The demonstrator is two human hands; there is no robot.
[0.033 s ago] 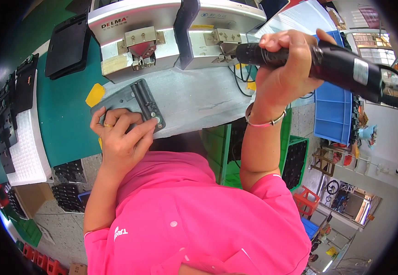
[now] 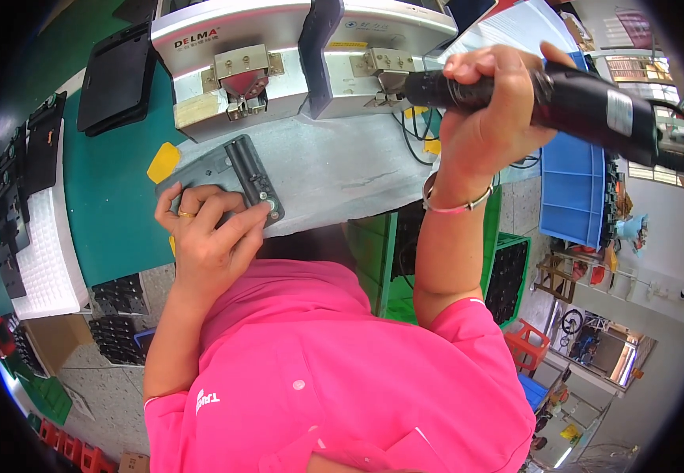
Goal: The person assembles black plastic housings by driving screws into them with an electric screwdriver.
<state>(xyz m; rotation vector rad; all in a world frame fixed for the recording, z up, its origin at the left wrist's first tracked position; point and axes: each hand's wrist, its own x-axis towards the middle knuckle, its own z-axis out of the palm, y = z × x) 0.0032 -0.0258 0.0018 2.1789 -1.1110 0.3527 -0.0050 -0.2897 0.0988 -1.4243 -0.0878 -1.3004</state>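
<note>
1. Head view, the work: a flat grey metal plate (image 2: 219, 177) with a dark ribbed rail across it lies on the grey mat (image 2: 342, 169) at the near edge of the bench, just in front of the person's pink shirt (image 2: 342, 370). It seems to lie flat and close so one hand can pin it while the other brings the tool over it.
2. Head view, the machines: two grey screw-feeder units (image 2: 239, 67) stand side by side at the back of the mat, their outlets facing the person. The black electric screwdriver (image 2: 562, 98) is held level with its tip at the right unit's outlet, most likely to pick up a screw.
3. Head view, left hand (image 2: 208, 232): it rests on the plate's near edge, fingers half curled and pressing down, the forefinger stretched to the rail's end. It steadies rather than grips.
4. Head view, right hand (image 2: 484, 106): it is clenched fully round the screwdriver's barrel, wrist raised above the bench.
5. Head view, surroundings: a yellow tag (image 2: 163, 162) lies beside the plate on the green bench top (image 2: 109, 213); black parts sit on a white tray (image 2: 42, 268) far left.
</note>
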